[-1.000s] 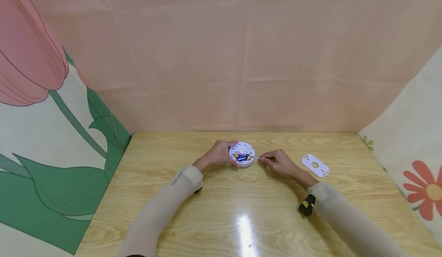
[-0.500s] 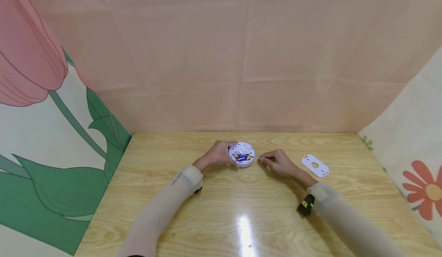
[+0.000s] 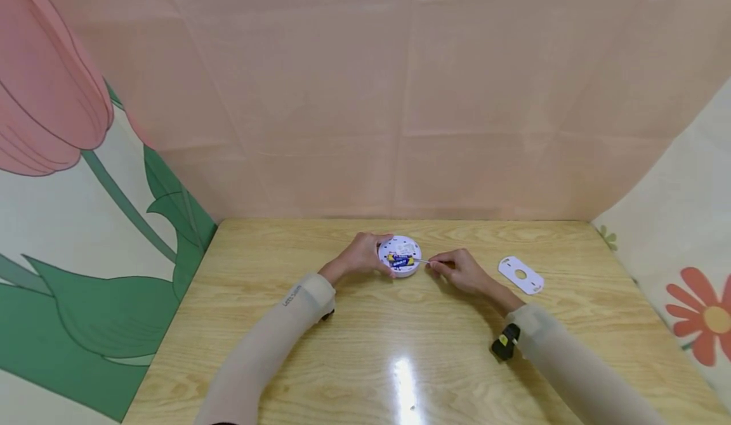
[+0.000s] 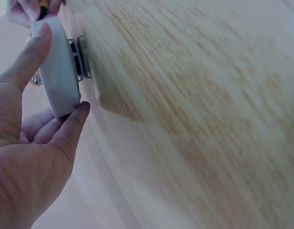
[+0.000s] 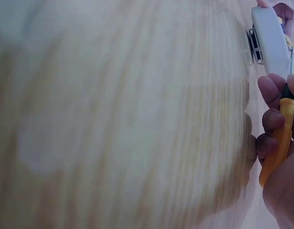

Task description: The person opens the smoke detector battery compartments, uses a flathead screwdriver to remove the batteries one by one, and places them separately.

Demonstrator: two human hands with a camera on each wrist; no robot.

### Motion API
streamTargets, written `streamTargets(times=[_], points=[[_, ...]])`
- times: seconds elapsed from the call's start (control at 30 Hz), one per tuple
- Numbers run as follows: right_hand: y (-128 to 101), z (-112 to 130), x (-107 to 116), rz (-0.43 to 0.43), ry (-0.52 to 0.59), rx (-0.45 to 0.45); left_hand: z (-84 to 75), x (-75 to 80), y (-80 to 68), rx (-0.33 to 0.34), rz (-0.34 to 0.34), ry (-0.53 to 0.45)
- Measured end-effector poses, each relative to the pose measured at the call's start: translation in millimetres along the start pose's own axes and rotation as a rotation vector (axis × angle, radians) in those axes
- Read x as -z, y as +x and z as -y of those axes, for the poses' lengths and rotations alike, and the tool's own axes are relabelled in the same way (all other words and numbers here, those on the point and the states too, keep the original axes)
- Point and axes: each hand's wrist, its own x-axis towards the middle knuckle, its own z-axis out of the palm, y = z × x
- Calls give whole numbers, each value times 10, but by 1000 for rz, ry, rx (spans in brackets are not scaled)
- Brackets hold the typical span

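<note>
Left hand [image 3: 358, 257] clamps the white disc [image 3: 401, 255], thumb and fingers pinching its rim; right hand [image 3: 461, 271] curls tight around the screwdriver [image 5: 276, 143], tip at the batteries [image 3: 401, 260].

- My head view looks forward and down over the wooden table [image 3: 365, 349], from well back.
- Both wrist views sit close, skimming the tabletop.
- All three share the round white device [image 3: 401, 255] [image 4: 58, 71] [image 5: 270, 40].

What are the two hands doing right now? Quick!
Left hand: fingers and thumb grip the round white device, steadying it on the table.
Right hand: holds a yellow-handled screwdriver, tip at the device.
</note>
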Motion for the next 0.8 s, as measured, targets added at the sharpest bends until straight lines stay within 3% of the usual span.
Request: streamTargets(times=[0.53, 0.8], points=[[-12, -10, 13, 9, 64, -27, 27, 0, 17, 4, 4, 15], [-26, 0, 42, 11, 4, -17, 37, -11, 21, -2, 7, -6]])
